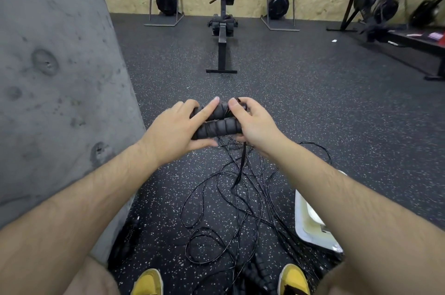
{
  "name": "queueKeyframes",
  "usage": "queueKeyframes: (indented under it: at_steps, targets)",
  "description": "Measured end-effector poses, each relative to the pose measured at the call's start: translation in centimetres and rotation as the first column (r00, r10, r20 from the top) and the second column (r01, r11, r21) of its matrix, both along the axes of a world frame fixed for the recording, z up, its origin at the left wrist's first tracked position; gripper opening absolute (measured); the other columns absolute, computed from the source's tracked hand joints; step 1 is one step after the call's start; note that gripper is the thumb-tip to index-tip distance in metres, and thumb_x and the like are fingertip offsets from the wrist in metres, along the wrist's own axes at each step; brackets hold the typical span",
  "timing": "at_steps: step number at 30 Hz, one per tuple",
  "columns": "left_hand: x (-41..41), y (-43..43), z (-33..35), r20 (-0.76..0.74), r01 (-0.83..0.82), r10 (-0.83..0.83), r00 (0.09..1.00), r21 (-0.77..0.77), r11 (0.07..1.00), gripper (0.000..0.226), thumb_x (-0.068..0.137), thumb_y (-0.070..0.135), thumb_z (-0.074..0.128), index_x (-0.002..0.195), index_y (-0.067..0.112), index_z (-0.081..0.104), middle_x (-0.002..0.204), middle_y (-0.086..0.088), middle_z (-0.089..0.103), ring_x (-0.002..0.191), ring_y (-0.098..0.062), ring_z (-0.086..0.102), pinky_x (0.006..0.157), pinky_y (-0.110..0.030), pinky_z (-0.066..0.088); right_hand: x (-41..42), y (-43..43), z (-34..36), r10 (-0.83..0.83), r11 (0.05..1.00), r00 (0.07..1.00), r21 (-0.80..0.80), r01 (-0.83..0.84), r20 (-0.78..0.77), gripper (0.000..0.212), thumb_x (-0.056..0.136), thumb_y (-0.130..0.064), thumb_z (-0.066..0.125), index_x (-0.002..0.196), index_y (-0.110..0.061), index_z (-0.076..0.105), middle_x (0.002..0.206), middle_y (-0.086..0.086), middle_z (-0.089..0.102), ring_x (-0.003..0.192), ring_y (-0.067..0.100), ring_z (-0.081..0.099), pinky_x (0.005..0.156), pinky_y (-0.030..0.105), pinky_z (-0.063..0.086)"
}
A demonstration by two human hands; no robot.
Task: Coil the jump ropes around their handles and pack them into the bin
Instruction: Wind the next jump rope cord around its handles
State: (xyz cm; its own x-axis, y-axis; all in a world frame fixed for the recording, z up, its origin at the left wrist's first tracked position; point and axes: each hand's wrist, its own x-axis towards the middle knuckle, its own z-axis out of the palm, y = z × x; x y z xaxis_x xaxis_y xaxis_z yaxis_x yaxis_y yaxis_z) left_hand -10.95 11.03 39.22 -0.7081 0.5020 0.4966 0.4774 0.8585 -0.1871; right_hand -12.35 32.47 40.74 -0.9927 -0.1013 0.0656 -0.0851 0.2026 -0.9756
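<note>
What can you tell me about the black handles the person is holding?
The two handles are black with ribbed, foam-looking padding. They lie side by side, pressed together and roughly level, above the speckled floor. The left hand wraps one end and the right hand the other, thumbs on top. A flat black strap hangs down from them, over a tangle of thin black ropes on the floor.

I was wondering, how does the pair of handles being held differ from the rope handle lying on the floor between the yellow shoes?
The held handles sit side by side, gripped by the left hand and right hand, raised off the floor; the floor handle lies loose, untouched, between the shoes. The held handles lie crosswise to the view; the floor handle runs diagonally. Both are black with ridged foam grips.
</note>
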Motion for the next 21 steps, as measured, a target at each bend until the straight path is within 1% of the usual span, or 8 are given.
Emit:
queueKeyframes:
  at_steps: [2,4,9,14,16,18,19,21]
  targets:
    - [-0.2,0.0,0.3,-0.033,-0.012,0.011,0.999,-0.041,0.999,0.098,0.09,0.081,0.036,0.156,0.009,0.033,0.127,-0.012,0.054,0.107,-0.031,0.053,0.089,-0.046,0.046,0.0,-0.1,0.0,-0.008,0.999,1.0,-0.033,0.007,-0.013,0.033,0.101,-0.048,0.051,0.124,-0.025,0.057,0.111,-0.009,0.064,0.098,0.013,0.066,0.055,0.025,0.054]
    - [-0.2,-0.1,0.4,0.0,-0.018,0.018,1.0,-0.022,1.0,0.097,0.091,0.081,0.031,0.154,0.006,0.036,0.129,-0.012,0.055,0.111,-0.032,0.054,0.094,-0.047,0.044,0.2,-0.5,-0.4,-0.012,0.998,1.0,-0.067,0.011,-0.016,0.038,0.101,-0.048,0.052,0.13,-0.023,0.053,0.118,-0.007,0.063,0.1,0.014,0.066,0.053,0.022,0.053]
    - [-0.4,-0.7,0.3,0.185,0.036,-0.056,0.981,0.109,0.993,0.099,0.086,0.085,0.03,0.158,0.017,0.025,0.122,-0.006,0.05,0.104,-0.028,0.057,0.086,-0.045,0.053,0.5,-0.7,-0.7,0.008,0.994,0.999,-0.107,-0.012,-0.043,0.03,0.102,-0.04,0.052,0.125,-0.021,0.055,0.107,-0.007,0.063,0.084,0.007,0.063,0.05,0.02,0.05]
    - [-0.4,-1.2,0.7,0.166,0.093,-0.11,0.98,0.107,0.99,0.095,0.085,0.087,0.029,0.152,0.021,0.033,0.114,-0.003,0.051,0.099,-0.027,0.058,0.081,-0.044,0.055,0.6,-0.5,-0.3,0.063,0.997,0.998,-0.043,-0.064,-0.015,0.026,0.105,-0.045,0.044,0.115,-0.028,0.061,0.102,-0.008,0.064,0.081,0.007,0.062,0.049,0.02,0.049]
    - [-0.5,-1.9,1.0,0.131,0.113,-0.125,0.983,0.097,0.989,0.089,0.087,0.084,0.033,0.15,0.022,0.035,0.112,-0.004,0.051,0.097,-0.028,0.056,0.078,-0.046,0.055,0.3,-0.1,0.1,0.115,0.985,0.993,-0.135,-0.111,0.022,0.037,0.105,-0.049,0.036,0.109,-0.031,0.068,0.092,0.001,0.062,0.064,0.01,0.05,0.045,0.022,0.037]
    - [-0.5,-2.6,1.1,0.092,0.114,-0.123,0.988,0.098,0.989,0.087,0.088,0.081,0.037,0.151,0.021,0.037,0.113,-0.005,0.052,0.097,-0.028,0.056,0.075,-0.046,0.056,-0.3,0.8,0.2,0.201,0.931,0.979,-0.319,-0.177,0.044,0.044,0.104,-0.042,0.031,0.111,-0.027,0.072,0.082,0.003,0.058,0.06,0.009,0.035,0.05,0.025,0.021]
    - [-0.3,-2.8,1.1,0.071,0.114,-0.122,0.99,0.104,0.988,0.087,0.089,0.079,0.038,0.152,0.019,0.037,0.113,-0.006,0.052,0.097,-0.029,0.056,0.074,-0.046,0.056,-0.5,1.2,0.2,0.225,0.907,0.973,-0.378,-0.187,0.058,0.044,0.105,-0.038,0.031,0.116,-0.022,0.071,0.081,0.001,0.059,0.062,0.01,0.034,0.053,0.027,0.021]
    - [0.0,-2.6,1.1,0.046,0.122,-0.128,0.991,0.118,0.986,0.088,0.09,0.078,0.038,0.154,0.018,0.036,0.114,-0.008,0.053,0.098,-0.029,0.055,0.074,-0.045,0.056,-0.5,1.1,-0.1,0.234,0.893,0.967,-0.415,-0.173,0.101,0.044,0.102,-0.036,0.037,0.124,-0.011,0.066,0.092,0.004,0.064,0.075,0.021,0.044,0.065,0.034,0.032]
